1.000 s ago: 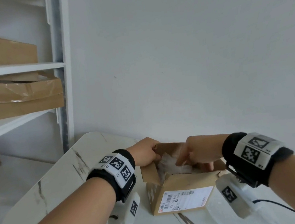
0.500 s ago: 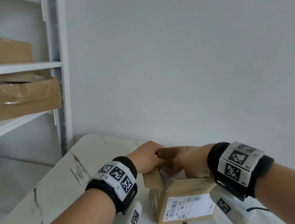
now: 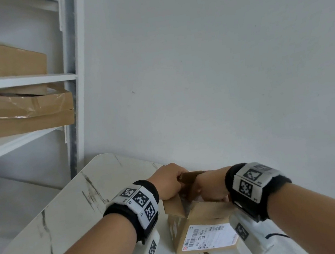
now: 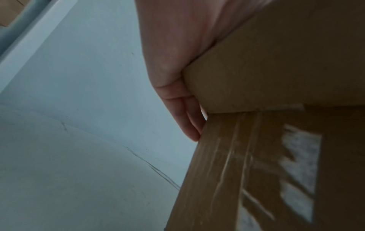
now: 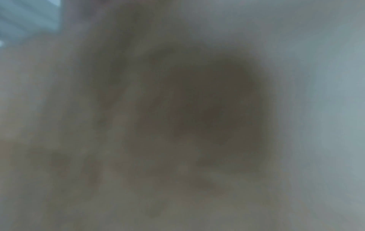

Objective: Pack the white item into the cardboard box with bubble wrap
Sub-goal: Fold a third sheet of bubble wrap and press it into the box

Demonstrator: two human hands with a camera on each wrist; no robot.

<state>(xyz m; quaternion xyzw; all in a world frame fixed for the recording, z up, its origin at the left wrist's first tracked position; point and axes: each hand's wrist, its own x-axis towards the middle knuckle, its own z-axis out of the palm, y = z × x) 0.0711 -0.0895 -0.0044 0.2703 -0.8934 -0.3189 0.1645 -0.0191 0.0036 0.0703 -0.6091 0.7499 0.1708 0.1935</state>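
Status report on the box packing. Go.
Left hand grips a top flap of the cardboard box. Right hand reaches down into the box, grip hidden. White item and bubble wrap not visible. Nothing obstructing on the table.

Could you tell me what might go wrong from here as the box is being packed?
The right hand hides the opening of the cardboard box, so the bubble wrap could bunch unseen. The left hand grips only a flap, which might crease or tear if the box slides on the marble table.
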